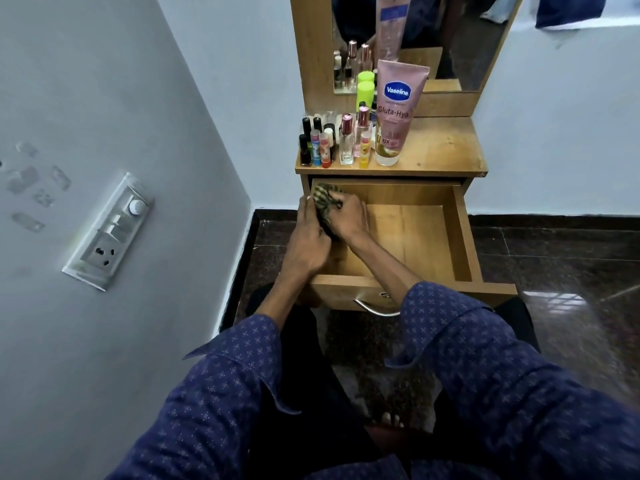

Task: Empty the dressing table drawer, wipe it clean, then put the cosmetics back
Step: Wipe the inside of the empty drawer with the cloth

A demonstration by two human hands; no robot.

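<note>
The wooden drawer point(460, 237) of the dressing table is pulled out and holds no cosmetics. At its far left corner both hands hold a checked green-brown cloth point(322, 197). My left hand point(308, 237) grips the cloth at the drawer's left wall. My right hand point(349, 216) lies on the cloth with fingers curled round it, inside the drawer. The cosmetics stand on the table top point(443, 150): a pink Vaseline tube point(394, 109), perfume bottles point(346, 140), nail polishes point(306, 143) and lip balms point(317, 148).
A mirror point(450, 39) rises behind the table top. A grey wall with a switch panel point(110, 230) stands close on the left. Dark tiled floor point(571, 271) lies to the right. The drawer's metal handle point(375, 306) faces my knees.
</note>
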